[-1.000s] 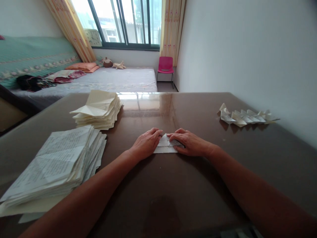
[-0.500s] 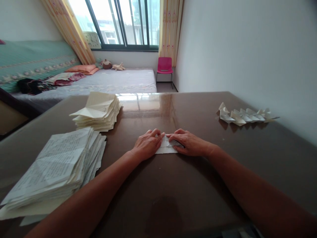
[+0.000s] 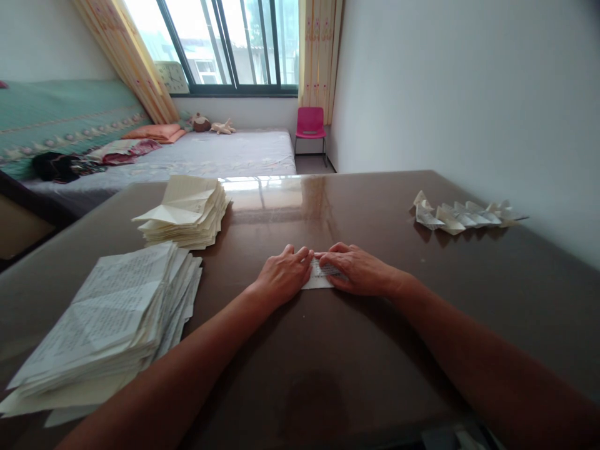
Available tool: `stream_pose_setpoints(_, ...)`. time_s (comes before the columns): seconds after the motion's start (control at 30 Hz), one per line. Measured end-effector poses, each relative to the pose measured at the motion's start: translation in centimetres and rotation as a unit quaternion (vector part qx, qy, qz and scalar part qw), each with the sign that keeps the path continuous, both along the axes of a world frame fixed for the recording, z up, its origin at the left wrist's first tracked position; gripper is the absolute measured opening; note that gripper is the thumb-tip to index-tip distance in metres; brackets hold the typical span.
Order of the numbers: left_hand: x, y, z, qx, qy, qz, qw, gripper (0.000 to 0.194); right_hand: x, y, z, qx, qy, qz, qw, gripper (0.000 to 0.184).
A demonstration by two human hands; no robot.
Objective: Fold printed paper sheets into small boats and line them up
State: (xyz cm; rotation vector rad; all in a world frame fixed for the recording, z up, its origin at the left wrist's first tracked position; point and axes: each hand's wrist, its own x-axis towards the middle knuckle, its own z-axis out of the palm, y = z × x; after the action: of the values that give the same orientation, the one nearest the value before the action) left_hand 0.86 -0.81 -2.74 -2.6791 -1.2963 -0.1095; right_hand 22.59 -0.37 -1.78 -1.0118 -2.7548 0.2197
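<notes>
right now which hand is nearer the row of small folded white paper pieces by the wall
Right. The right hand lies on the table's middle, nearer the row of folded paper pieces; the left hand sits farther left.

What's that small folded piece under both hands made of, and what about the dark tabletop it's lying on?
The small folded printed piece looks like thin matte book paper: off-white, with lines of print and sharp creases. The left hand and right hand press it flat. The dark brown table looks like glossy lacquered wood or laminate, since it mirrors the window; which one is unclear.
</notes>
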Motion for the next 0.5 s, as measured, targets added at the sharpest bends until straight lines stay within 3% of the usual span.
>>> stream_pose_setpoints(0.23, 0.1, -0.2, -0.2, 0.035, -0.002, -0.019, 0.999, 0.036, -0.2, -0.7, -0.3, 0.046, -0.092, 0.006, 0.995, 0.052)
stream_pose_setpoints(0.5, -1.3, -0.2, 0.1, 0.015, 0.014, -0.128, 0.992, 0.029, 0.2, -0.7, 0.0, 0.044, -0.078, 0.016, 0.996, 0.048)
